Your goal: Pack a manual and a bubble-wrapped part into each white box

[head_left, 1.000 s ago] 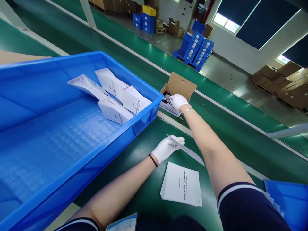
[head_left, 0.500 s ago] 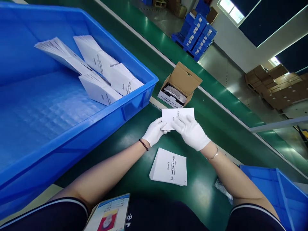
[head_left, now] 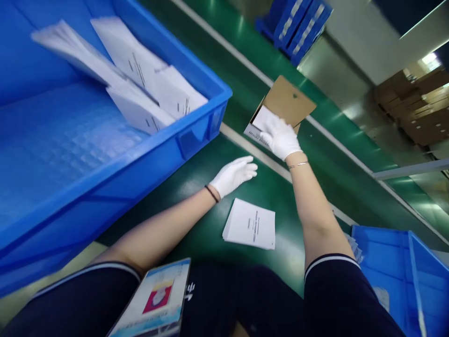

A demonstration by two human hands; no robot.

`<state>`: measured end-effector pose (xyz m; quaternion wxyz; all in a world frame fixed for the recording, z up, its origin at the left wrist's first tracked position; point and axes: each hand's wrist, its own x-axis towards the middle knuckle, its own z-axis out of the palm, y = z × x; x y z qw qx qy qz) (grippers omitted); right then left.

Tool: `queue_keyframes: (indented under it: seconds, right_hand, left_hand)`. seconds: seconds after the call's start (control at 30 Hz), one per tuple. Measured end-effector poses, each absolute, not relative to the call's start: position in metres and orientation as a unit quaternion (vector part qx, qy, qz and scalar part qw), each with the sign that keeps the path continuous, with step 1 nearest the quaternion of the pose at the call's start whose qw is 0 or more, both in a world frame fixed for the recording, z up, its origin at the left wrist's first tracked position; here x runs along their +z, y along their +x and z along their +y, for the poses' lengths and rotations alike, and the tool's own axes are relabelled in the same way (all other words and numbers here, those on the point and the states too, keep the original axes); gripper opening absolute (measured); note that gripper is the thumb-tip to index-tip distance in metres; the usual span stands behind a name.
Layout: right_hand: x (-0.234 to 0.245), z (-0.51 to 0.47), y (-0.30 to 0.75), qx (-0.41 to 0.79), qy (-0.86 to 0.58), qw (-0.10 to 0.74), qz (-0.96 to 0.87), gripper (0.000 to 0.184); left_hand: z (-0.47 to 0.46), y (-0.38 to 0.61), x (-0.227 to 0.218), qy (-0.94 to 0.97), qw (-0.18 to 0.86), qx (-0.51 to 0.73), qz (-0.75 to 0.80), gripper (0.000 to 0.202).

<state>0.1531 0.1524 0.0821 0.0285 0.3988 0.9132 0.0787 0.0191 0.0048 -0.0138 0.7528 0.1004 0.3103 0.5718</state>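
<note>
My right hand (head_left: 280, 139), in a white glove and blurred by motion, is at the open cardboard box (head_left: 289, 100). Under its fingers a white booklet (head_left: 262, 117) lies at the box's opening, and the hand hides part of it. Fingers stretched out and holding nothing, my gloved left hand (head_left: 235, 176) hovers over the green work surface (head_left: 206, 220). Nearer my body lies a stack of white printed booklets (head_left: 250, 223).
On the left stands a large blue bin (head_left: 147, 180) with several bundles of white booklets (head_left: 140, 110). A smaller blue bin (head_left: 386, 252) is at the right, with clear plastic packets (head_left: 355, 248) by its edge. Beyond are stacked blue crates (head_left: 298, 28) and cartons (head_left: 417, 100).
My right hand has carried the booklet forward from in front of the box to its opening. My left hand has let go of the booklet. The view has shifted a little.
</note>
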Motion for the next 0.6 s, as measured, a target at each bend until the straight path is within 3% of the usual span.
queue_keyframes:
  seconds: [0.13,0.3,0.5,0.6]
  right_hand:
    - [0.093,0.056,0.183,0.029,0.371,0.015,0.928,0.060]
    - [0.078,-0.068,0.221,-0.139,0.249,0.099,0.953,0.050]
    - [0.039,-0.105,0.240,-0.173,0.323,-0.039,0.930,0.028]
    - [0.040,-0.101,0.245,-0.190,0.325,-0.056,0.925,0.026]
  left_hand:
    - [0.008,0.022,-0.022,0.134,0.742,0.587,0.297,0.037]
    - [0.006,0.020,-0.026,0.184,0.737,0.565,0.322,0.043]
    - [0.002,0.015,-0.026,0.227,0.729,0.548,0.342,0.045]
    - [0.001,0.014,-0.027,0.239,0.728,0.540,0.348,0.046]
